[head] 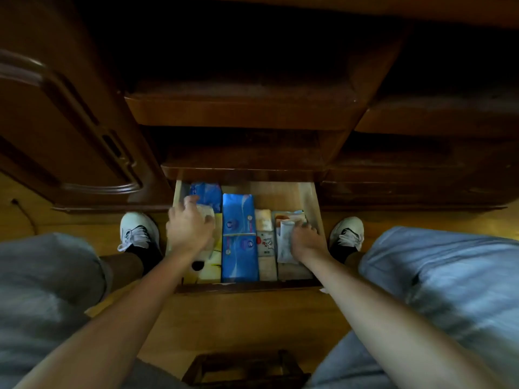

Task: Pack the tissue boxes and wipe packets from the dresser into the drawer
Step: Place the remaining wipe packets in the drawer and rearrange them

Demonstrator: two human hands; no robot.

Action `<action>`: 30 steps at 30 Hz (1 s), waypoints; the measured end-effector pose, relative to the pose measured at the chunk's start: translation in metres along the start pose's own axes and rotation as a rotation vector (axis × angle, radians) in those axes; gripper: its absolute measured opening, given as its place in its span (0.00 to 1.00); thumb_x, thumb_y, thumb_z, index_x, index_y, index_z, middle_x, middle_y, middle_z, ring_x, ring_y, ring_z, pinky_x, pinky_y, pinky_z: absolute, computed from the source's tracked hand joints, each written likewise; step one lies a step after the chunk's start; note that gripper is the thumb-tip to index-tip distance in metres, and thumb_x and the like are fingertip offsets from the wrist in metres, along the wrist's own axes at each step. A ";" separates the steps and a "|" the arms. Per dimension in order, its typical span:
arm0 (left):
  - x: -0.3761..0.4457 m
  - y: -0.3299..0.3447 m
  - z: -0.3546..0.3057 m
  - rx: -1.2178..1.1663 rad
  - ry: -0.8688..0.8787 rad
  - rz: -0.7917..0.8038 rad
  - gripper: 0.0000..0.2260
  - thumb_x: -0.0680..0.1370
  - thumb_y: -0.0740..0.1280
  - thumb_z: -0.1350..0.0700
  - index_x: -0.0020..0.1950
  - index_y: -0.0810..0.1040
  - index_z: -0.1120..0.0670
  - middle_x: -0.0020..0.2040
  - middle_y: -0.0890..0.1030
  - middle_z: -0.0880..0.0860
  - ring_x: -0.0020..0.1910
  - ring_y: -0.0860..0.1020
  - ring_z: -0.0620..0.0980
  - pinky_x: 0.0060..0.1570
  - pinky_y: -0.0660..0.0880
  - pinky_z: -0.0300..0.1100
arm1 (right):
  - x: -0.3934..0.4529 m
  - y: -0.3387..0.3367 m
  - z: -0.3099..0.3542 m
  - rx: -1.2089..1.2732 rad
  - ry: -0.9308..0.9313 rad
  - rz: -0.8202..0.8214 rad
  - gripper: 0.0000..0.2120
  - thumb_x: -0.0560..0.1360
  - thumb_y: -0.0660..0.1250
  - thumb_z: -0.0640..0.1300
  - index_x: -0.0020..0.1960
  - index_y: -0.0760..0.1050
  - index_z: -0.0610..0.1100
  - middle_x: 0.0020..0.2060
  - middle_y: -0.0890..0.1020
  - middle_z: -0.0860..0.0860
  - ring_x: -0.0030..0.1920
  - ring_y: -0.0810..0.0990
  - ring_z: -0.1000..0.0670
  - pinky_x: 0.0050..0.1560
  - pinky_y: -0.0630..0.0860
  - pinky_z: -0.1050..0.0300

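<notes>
- Head view is showing us crouching over the open drawer [314,203] at the centre of the frame, both hands reaching inside it.
- Our left hand [189,226] is curling around a pale wipe packet [207,213] at the drawer's left side, above a yellow pack [214,262] and just below a blue packet [206,192] at the back.
- Our right hand [304,238] is pressing flat on a white wipe packet [285,242] in the right column, fingers spread rather than gripping.
- Two blue tissue packs [238,237] are already lying end to end in the middle column, with small packets [265,234] beside them.
- To do this step well, we are judging that each packet should be slid flat into its own column, edges squared against neighbours, so nothing is standing proud of the rim.
- We are keeping the right hand as a steadying press while the left seats its packet; bare wood at the upper right of the drawer looks like spare room.
- The dresser top is out of view, so we cannot tell what remains there.
</notes>
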State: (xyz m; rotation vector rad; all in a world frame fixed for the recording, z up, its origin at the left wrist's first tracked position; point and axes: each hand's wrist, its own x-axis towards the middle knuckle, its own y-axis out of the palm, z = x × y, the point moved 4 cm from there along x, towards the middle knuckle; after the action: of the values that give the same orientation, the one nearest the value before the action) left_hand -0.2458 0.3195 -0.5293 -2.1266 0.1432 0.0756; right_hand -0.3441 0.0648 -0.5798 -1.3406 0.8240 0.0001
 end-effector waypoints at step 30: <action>-0.002 0.037 0.039 -0.796 -0.294 0.246 0.13 0.76 0.73 0.50 0.58 0.78 0.50 0.46 0.82 0.46 0.47 0.80 0.43 0.38 0.76 0.31 | 0.012 0.019 0.097 1.243 -0.018 0.374 0.15 0.79 0.70 0.50 0.65 0.74 0.50 0.55 0.83 0.49 0.51 0.83 0.49 0.41 0.81 0.54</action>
State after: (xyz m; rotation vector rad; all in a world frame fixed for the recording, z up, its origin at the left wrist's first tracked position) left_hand -0.2521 0.3336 -0.5807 -2.8404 0.2250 0.6848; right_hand -0.2932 0.1475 -0.6028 -0.0147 0.8119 -0.1781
